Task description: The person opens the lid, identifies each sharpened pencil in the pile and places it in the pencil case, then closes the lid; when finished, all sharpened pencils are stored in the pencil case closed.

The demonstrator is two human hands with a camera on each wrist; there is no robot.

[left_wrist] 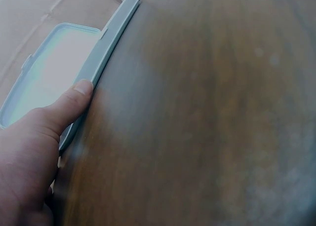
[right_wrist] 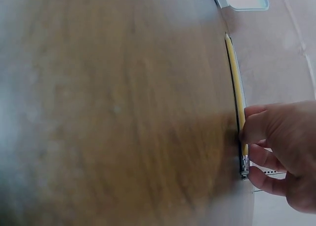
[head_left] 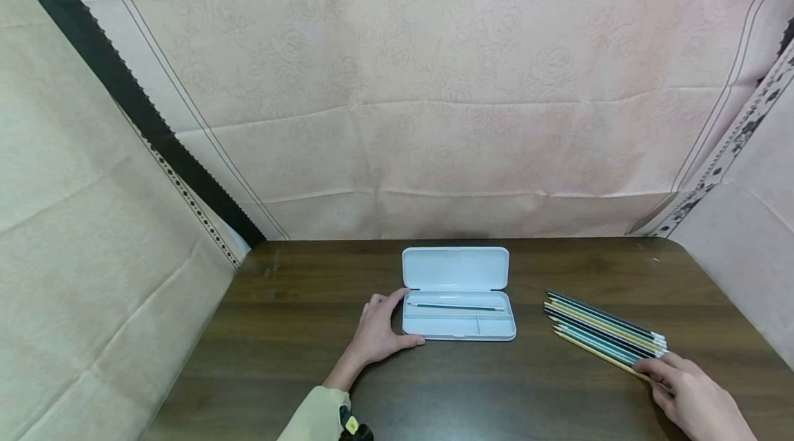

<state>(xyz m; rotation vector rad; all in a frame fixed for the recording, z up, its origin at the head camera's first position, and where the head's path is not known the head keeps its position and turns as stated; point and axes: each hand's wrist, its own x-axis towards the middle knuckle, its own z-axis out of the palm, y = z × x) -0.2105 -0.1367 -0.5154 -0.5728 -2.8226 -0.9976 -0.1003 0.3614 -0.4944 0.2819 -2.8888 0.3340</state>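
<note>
A light-blue pencil case [head_left: 459, 325] lies open on the table with its lid [head_left: 455, 267] folded back. One green pencil [head_left: 457, 306] rests in its long rear compartment. My left hand [head_left: 382, 331] grips the left end of the case, thumb along the front edge and index finger by the hinge corner. In the left wrist view the thumb [left_wrist: 74, 98] presses on the rim. To the right lies a row of several pencils [head_left: 604, 327] in dark, yellow and teal. My right hand [head_left: 691, 389] pinches the nearest one, a yellow pencil [right_wrist: 236, 83], close to its eraser end.
The dark brown wooden table [head_left: 298, 289] carries the case in the middle and the pencil row at the right. Pale patterned cloth [head_left: 434, 117] hangs behind it and along both sides. A dark band [head_left: 143, 110] runs down the left cloth.
</note>
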